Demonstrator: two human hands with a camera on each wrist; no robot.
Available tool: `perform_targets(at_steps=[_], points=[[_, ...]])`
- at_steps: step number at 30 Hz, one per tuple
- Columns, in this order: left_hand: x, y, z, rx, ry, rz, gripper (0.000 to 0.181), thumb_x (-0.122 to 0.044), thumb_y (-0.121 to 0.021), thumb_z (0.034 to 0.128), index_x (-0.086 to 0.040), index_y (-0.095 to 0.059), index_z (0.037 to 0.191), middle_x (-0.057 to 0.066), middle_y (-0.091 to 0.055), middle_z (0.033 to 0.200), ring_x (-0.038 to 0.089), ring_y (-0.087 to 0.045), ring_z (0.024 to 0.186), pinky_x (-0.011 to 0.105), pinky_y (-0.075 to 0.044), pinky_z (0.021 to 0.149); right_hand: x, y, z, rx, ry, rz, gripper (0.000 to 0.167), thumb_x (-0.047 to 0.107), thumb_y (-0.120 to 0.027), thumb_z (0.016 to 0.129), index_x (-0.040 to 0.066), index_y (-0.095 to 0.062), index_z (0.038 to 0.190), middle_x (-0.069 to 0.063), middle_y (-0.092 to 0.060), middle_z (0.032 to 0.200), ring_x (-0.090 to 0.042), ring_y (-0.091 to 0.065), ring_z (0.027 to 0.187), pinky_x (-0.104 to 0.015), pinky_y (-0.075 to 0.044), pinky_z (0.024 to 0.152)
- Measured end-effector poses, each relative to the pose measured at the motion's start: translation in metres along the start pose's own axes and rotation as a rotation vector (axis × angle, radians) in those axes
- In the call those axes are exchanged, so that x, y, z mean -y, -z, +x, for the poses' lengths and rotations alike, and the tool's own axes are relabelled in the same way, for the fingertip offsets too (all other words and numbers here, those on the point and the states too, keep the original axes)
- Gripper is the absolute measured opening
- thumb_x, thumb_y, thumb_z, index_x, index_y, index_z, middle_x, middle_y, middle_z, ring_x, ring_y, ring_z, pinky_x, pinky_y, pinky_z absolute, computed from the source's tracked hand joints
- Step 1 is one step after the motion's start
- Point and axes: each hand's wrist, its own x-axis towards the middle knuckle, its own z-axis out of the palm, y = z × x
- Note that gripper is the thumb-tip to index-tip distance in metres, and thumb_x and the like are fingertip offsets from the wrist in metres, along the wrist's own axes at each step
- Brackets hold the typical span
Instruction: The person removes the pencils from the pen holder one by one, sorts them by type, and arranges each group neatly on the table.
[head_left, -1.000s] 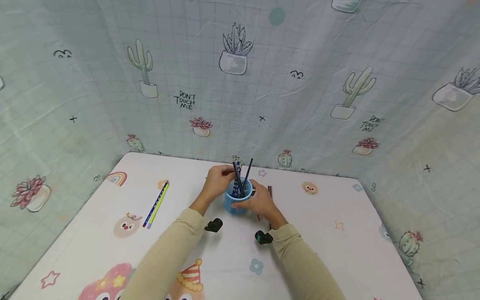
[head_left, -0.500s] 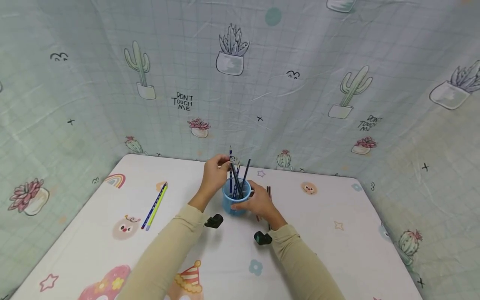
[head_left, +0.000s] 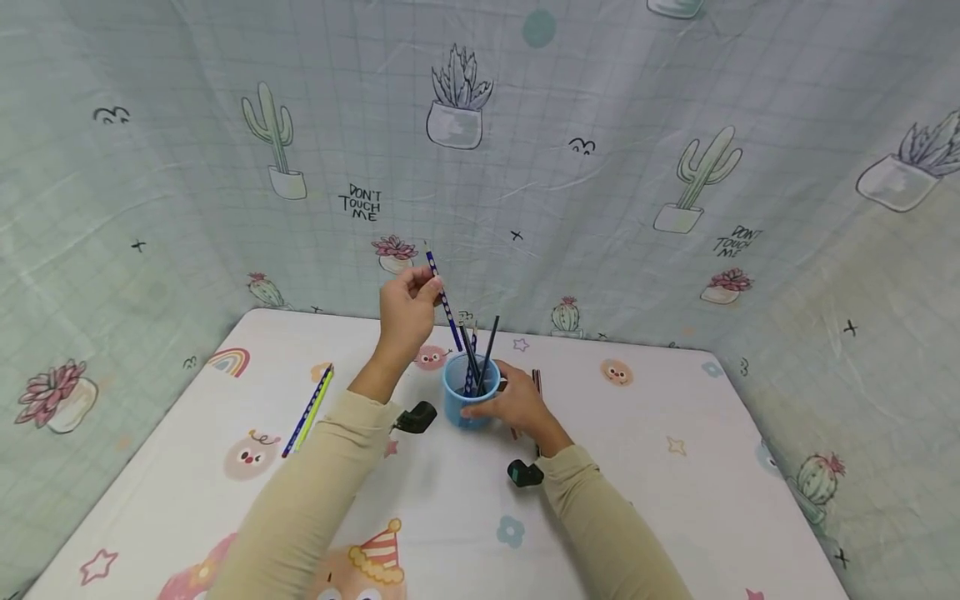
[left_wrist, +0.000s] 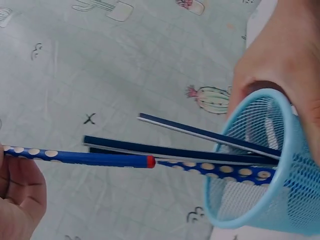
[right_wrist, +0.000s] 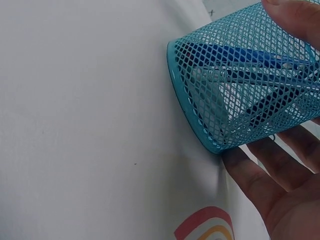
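My left hand (head_left: 408, 310) pinches a blue pencil (head_left: 446, 305) with pale dots, held tilted above the cup with its tip up. In the left wrist view, the red end of this blue pencil (left_wrist: 110, 159) points toward the cup's mouth. The light blue mesh pencil cup (head_left: 467, 415) stands upright on the table, and my right hand (head_left: 521, 402) grips its side. Another dotted blue pencil (left_wrist: 225, 172) and several dark pencils (left_wrist: 205, 134) lean inside it. The right wrist view shows thumb and fingers around the mesh cup (right_wrist: 235, 90).
On the left of the table (head_left: 615, 500) lie a dotted blue pencil (head_left: 306, 417) and a yellow-green pencil (head_left: 315, 413), side by side. Dark, thin pencils (head_left: 537, 382) lie beside my right hand, partly hidden by it. A patterned cloth (head_left: 525, 192) hangs behind the table.
My left hand has drawn the dotted blue pencil up out of the cup and moved up and left with it. My right hand stays on the cup.
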Motion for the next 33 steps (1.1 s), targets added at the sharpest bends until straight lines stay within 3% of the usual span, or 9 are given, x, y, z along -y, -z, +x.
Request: perform_targets(at_steps=[4,9,18,26,33], points=[[-0.009,0.011,0.002,-0.009,0.0,0.023,0.02,-0.006,-0.059,0.1049,0.01,-0.062,0.117,0.015,-0.064,0.106,0.011,-0.062,0.087,0.013,-0.057,0.078,-0.001,-0.002,0.0,0.002,0.0,-0.003,0.091,0.039,-0.1,0.067,0.013,-0.059,0.144,-0.007,-0.069,0.137,-0.031,-0.062,0.13,-0.056,-0.052,0.11],[-0.009,0.03,0.005,0.028,0.054,0.093,0.02,-0.005,-0.057,0.1058,0.01,-0.059,0.119,0.014,-0.062,0.107,0.013,-0.058,0.088,0.012,-0.053,0.074,-0.001,-0.002,0.0,0.007,-0.002,0.008,0.093,0.039,-0.1,0.066,0.013,-0.059,0.145,-0.007,-0.069,0.138,-0.031,-0.062,0.131,-0.056,-0.052,0.11],[0.016,0.071,0.008,0.122,0.188,0.295,0.025,-0.01,-0.052,0.1087,0.01,-0.057,0.124,0.016,-0.058,0.112,0.019,-0.054,0.097,0.017,-0.049,0.075,-0.002,0.002,-0.001,0.016,0.017,0.056,0.091,0.035,-0.1,0.067,0.014,-0.059,0.145,-0.007,-0.069,0.136,-0.032,-0.066,0.127,-0.052,-0.056,0.106],[0.039,0.106,0.006,0.127,0.263,0.452,0.028,-0.013,-0.051,0.1093,0.009,-0.058,0.125,0.016,-0.058,0.11,0.022,-0.054,0.096,0.023,-0.048,0.074,-0.003,0.002,0.001,0.02,0.034,0.054,0.09,0.034,-0.1,0.067,0.013,-0.059,0.145,-0.007,-0.069,0.136,-0.032,-0.066,0.126,-0.052,-0.055,0.107],[0.06,0.129,0.001,0.161,0.345,0.554,0.029,-0.016,-0.054,0.1081,0.007,-0.062,0.123,0.019,-0.062,0.114,0.024,-0.056,0.096,0.025,-0.049,0.072,-0.002,0.0,-0.001,0.016,0.01,0.038,0.09,0.037,-0.1,0.067,0.014,-0.06,0.145,-0.007,-0.069,0.137,-0.032,-0.064,0.128,-0.053,-0.054,0.108]])
